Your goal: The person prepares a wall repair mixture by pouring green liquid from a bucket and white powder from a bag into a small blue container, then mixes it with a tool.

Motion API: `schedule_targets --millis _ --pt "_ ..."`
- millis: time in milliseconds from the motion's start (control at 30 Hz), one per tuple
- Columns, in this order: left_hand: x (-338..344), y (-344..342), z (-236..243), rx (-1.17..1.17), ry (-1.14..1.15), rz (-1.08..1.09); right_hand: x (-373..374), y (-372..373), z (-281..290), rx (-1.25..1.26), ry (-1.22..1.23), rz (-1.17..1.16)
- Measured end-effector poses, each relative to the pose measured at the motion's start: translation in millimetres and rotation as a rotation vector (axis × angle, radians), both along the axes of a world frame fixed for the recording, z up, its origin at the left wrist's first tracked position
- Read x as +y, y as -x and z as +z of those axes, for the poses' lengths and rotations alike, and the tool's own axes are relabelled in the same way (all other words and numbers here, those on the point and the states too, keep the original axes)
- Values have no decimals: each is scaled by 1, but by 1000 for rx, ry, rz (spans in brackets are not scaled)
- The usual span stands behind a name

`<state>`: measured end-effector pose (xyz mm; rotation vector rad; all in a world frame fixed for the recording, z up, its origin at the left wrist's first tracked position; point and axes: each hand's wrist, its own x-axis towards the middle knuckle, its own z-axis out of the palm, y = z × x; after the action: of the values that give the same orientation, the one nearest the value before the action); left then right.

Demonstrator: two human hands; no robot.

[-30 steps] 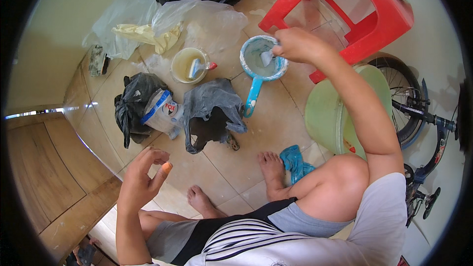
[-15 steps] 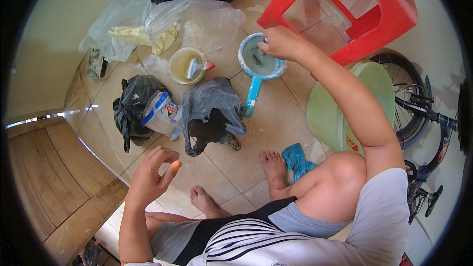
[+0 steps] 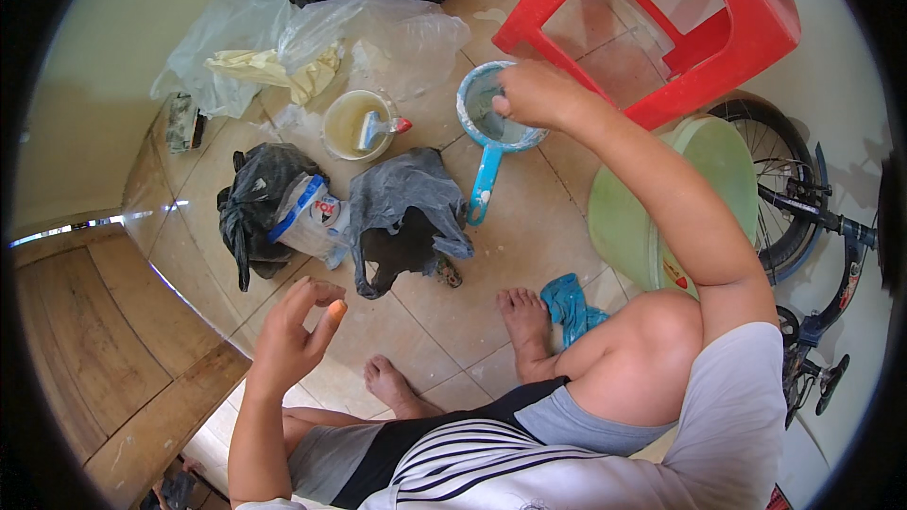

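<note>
My right hand (image 3: 537, 94) is over the far rim of a blue long-handled water dipper (image 3: 487, 175), its fingers closed and pointing down into the bowl. Whatever they grip is hidden behind the hand. Greyish liquid shows inside the dipper, and white smears cover its rim. My left hand (image 3: 300, 331) hovers above the floor by my left knee, empty, with the thumb apart from the bent fingers. Orange colour marks the thumb's tip. Left of the dipper stands a tub (image 3: 331, 142) with a pale-bladed, red-ended tool (image 3: 374, 131) resting in it.
A grey plastic bag (image 3: 402, 184), a clear printed bag (image 3: 312, 222) and a black bag (image 3: 269, 179) lie mid-floor. The red stool (image 3: 652, 99), green basin (image 3: 628, 222) and bicycle (image 3: 803, 217) stand right. A blue cloth (image 3: 572, 310) lies near my foot; a wooden door (image 3: 104, 331) is left.
My right hand has shifted slightly left and lower over the dipper. The dark shape seen in its liquid before no longer shows. My left hand has barely moved.
</note>
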<state>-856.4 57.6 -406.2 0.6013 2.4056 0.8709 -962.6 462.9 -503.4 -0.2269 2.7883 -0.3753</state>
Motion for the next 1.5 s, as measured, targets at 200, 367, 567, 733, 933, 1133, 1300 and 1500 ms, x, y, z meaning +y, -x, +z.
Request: schedule_targets --millis 200,367,567,733,933,1133,1300,1500 --pt "43 -25 -13 -220 -338 33 8 6 4 -8 20 -65" --pt "139 -31 -51 -74 -367 -233 -8 -3 18 24 46 36" --pt "229 -29 -137 437 -196 230 13 -2 13 58 -62 -52" --pt "239 -7 -159 7 -112 324 6 -5 1 65 -96 -30" --pt "217 -16 -191 0 -284 320 -5 -21 13 11 -49 86" --pt "198 -30 -200 -61 -357 299 -8 -36 12 36 -70 136" --pt "189 -35 -204 -33 -447 322 -28 -57 18 1 -11 207" --pt "185 -41 -211 -31 -443 277 -19 -61 19 66 -56 159"
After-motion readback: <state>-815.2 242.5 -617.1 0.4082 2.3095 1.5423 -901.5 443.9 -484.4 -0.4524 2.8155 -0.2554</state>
